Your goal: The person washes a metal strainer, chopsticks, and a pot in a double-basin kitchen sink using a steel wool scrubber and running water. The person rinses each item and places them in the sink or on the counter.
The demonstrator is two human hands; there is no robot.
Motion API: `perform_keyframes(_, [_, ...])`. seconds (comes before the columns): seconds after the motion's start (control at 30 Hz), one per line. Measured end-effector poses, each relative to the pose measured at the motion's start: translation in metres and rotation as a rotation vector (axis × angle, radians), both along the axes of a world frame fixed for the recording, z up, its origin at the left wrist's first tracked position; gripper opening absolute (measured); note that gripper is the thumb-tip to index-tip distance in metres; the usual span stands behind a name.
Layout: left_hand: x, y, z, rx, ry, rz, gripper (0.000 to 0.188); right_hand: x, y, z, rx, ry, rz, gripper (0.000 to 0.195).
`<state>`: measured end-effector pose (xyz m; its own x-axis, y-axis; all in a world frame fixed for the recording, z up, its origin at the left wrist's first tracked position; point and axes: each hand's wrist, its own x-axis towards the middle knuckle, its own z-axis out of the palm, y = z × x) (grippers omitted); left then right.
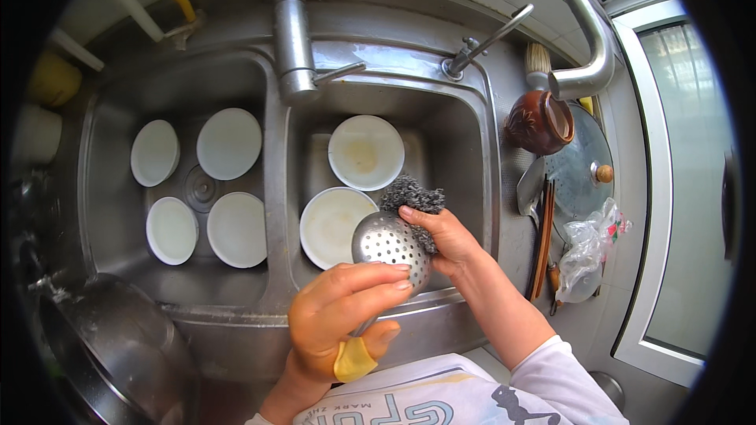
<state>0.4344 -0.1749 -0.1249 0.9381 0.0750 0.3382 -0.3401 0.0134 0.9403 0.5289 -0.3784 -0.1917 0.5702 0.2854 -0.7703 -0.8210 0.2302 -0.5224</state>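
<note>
A perforated metal ladle (387, 242) is in my left hand (348, 307), its bowl tilted up over the right basin's front edge. A yellow piece (354, 360), perhaps the ladle's handle end, shows by the left palm. My right hand (443, 233) pinches a grey scrubbing cloth (413, 195) against the ladle's rim. Just beyond my hands, a white bowl (336, 218) lies in the right basin, partly hidden by the ladle. Behind it sits another white bowl (366, 153) with a yellowish stain inside.
Several white bowls, one a rear bowl (229, 143), lie in the left basin (130, 85). A faucet (295, 41) rises behind the divider. Right of the sink are a brown pot (537, 124), a glass lid (576, 159), chopsticks (540, 248) and a plastic bag (585, 254). A large metal pot (118, 330) stands front left.
</note>
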Motion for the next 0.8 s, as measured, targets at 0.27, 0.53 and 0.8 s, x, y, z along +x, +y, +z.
perform_keyframes(0.27, [-0.058,0.061,0.103,0.299,-0.135,0.184,0.037,0.026,0.013,0.072,0.058,-0.121,-0.005,0.029])
perform_keyframes(0.53, [-0.230,0.112,0.219,0.580,-0.187,0.807,0.049,0.011,0.229,0.243,0.309,-0.417,0.630,0.025])
perform_keyframes(0.8, [-0.343,0.146,0.218,0.488,-0.032,1.009,0.032,-0.105,0.430,0.250,-0.130,-0.688,1.119,0.040])
